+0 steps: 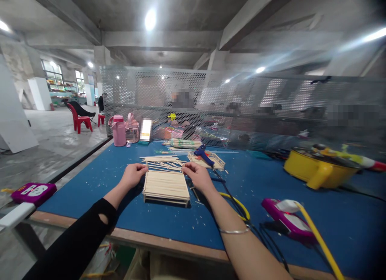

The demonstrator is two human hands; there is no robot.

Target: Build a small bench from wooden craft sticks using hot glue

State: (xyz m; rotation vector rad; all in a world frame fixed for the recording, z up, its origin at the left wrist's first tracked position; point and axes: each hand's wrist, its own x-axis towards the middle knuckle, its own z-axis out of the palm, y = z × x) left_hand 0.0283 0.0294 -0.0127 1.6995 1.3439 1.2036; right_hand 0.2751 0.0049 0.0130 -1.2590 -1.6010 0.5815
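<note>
A small box-shaped model built of pale wooden sticks (165,184) sits on the blue table in front of me, its slatted top facing up. My left hand (134,175) pinches at its far left corner, thumb and fingers together. At the far right corner my right hand (196,176) is closed in a similar pinch. Both grips appear to be on the model's back edge; the fingertips partly hide it. Just beyond lie loose wooden sticks (163,162). A blue hot glue gun (204,155) rests on a second stick-built frame (219,163) behind my right hand.
Purple power strips (289,221) (33,192) lie right and left, with yellow and black cables by my right arm. A yellow pot (319,167) stands at right. Pink bottle (119,131), phone (146,130) and packed sticks (185,143) line the back, before a perforated metal screen (135,87).
</note>
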